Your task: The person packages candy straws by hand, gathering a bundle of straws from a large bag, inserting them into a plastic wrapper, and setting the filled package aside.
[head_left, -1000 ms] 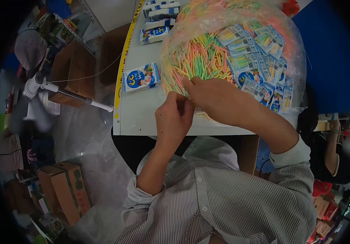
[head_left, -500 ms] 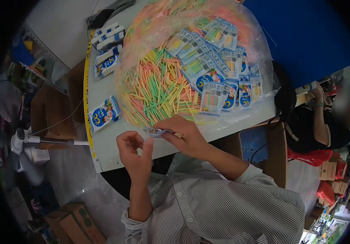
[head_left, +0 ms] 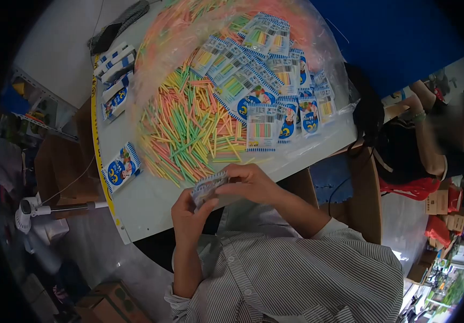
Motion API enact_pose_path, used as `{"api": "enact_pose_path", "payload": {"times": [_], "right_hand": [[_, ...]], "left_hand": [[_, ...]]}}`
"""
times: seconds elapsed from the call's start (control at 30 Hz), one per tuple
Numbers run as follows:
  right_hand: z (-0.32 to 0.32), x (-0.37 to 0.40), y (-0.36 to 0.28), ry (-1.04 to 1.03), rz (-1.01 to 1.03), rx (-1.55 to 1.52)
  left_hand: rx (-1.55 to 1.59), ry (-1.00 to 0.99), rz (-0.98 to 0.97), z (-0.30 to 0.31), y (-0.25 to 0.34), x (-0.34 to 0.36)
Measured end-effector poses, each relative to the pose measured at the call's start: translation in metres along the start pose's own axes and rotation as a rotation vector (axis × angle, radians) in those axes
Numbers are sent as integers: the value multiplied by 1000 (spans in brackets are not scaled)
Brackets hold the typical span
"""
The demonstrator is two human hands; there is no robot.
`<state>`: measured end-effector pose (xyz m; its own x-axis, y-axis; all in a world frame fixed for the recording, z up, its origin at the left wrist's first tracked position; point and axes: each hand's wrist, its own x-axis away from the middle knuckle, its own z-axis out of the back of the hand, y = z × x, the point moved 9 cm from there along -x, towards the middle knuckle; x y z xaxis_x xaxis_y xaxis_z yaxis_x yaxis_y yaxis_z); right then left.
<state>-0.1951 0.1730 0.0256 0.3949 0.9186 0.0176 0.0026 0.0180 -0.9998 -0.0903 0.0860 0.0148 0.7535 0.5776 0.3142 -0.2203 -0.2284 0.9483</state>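
Note:
Both hands hold one small printed packet (head_left: pixel 208 185) at the table's near edge. My left hand (head_left: pixel 190 216) grips its left end, with the thumb on the near side. My right hand (head_left: pixel 246 183) pinches its right end. Just beyond lies a clear plastic bag (head_left: pixel 326 48), spread open, with a heap of pink, green and yellow sticks (head_left: pixel 186 124). On the heap's right part rest several blue and white packets (head_left: pixel 262 127) showing coloured sticks through clear windows. A single packet (head_left: pixel 121 167) lies flat to the left of the heap.
Stacked packets (head_left: pixel 116 97) stand near the yellow-taped left edge of the white table (head_left: pixel 151 215). A dark cloth (head_left: pixel 127 21) lies at the back left. A white fan (head_left: pixel 27 212) is beyond the left edge. Another person (head_left: pixel 431 140) sits at the right, near cardboard boxes (head_left: pixel 439 202).
My left hand has closed on the packet, which earlier was in my right hand only. The packet now faces up, held between both hands. The view has shifted slightly.

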Motion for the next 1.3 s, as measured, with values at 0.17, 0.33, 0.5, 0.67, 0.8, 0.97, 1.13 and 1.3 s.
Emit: {"api": "enact_pose_path", "payload": {"times": [0.17,0.33,0.5,0.67,0.8,0.97,1.13,1.3], "right_hand": [[138,29,-33,576,25,10],[242,63,-40,771,-92,269],[237,77,-69,1059,106,1243],[122,7,-75,639,167,661],[25,-52,-67,156,561,890],[38,-120,-44,223,160,904],[36,-138,-40,306,53,955],[26,-142,-18,255,-66,936]], "left_hand": [[75,14,-124,13,12,4],[111,64,-103,24,5,5],[97,109,-100,28,7,3],[96,43,-131,17,5,-6],[-199,82,-284,14,24,-21],[-434,261,-359,38,51,-55],[-536,268,-237,55,52,-125],[-813,274,-138,43,57,-141]]}}
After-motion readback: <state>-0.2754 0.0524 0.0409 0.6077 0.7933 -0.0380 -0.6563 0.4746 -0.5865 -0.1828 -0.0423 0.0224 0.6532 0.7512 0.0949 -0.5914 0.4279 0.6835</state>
